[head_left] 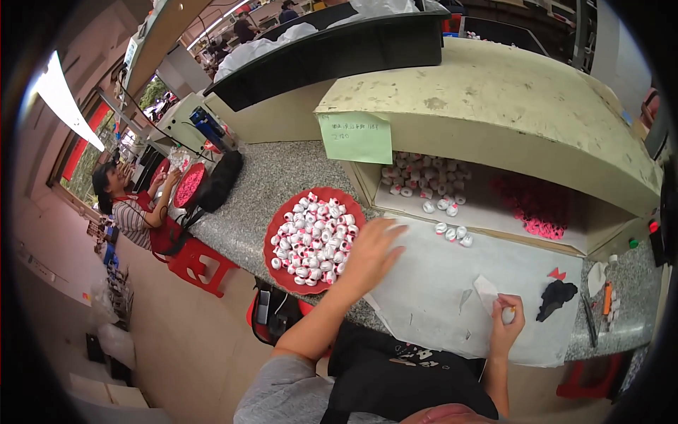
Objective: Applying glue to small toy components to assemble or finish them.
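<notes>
My left hand (pixel 374 254) is over the right rim of a red basket (pixel 270 247), fingers apart, with nothing seen in it. The basket is heaped with small white round pieces (pixel 314 237) marked in pink and black. Lower on the white sheet (pixel 424 283), my right hand (pixel 507 321) has its fingers closed round a small white rounded thing (pixel 508 315), whose kind I cannot make out. Beside those fingers a white pointed strip (pixel 485 288) touches or lies close to the hand. Several loose white round pieces (pixel 452 234) sit at the sheet's far edge.
A cream shelf box (pixel 466 85) holds more white pieces (pixel 424 173) and a bright pink pile (pixel 544 227). A black cloth (pixel 556 298), dark tweezers-like tool (pixel 588 319) and orange stick (pixel 607 298) lie right. Another person (pixel 134 208) sits far left with a basket of pink pieces (pixel 189 186).
</notes>
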{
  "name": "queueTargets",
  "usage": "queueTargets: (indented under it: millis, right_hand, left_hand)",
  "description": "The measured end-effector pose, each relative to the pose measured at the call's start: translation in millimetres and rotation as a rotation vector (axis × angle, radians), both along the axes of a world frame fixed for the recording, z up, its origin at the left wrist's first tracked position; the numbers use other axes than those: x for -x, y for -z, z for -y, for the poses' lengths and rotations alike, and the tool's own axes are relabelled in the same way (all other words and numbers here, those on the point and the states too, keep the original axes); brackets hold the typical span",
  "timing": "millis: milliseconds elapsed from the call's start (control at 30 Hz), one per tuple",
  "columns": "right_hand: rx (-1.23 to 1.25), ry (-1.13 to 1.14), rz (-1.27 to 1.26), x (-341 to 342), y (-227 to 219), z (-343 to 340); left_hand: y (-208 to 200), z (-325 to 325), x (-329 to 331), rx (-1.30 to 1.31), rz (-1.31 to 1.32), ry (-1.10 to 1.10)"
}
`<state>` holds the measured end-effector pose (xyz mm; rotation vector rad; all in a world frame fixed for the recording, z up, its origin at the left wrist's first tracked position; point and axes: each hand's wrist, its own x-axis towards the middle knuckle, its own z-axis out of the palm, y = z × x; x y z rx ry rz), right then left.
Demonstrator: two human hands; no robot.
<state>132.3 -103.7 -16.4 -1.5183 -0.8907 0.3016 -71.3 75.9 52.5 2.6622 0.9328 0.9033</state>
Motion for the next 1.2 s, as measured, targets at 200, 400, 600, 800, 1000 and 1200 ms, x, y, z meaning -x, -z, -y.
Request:
queueTargets:
  millis: [200,400,600,800,1000,1200]
  right_hand:
    - [0.02,0.036,-0.028,0.6,-2.3,1.0]
    - [-0.002,0.089,-0.017,4.0,-5.9,-0.6]
    - [-0.126,0.164,0.173,5.1,3.7,-2.3]
    - [-0.157,-0.112,-0.301,18.4,-10.4,15.0]
    - [-0.033,-0.322,-0.303,34.3,-33.5,4.1]
    - [-0.238,-0.279,-0.571,35.3,-33.5,-6.8]
  left_hand:
    - [42.1,3.0,-119.5,-0.194,-0.038,0.403]
    - [78.5,-7.7,-133.6,-0.11,-0.113,0.342]
    - [71.0,-9.2,-119.5,-0.275,0.025,0.342]
    - [18.5,34.3,-64.7,0.574,0.37,0.319]
    - [38.5,55.1,-31.9,1.342,0.916,0.423]
    - [55.0,67.3,-23.5,1.536,1.025,0.41]
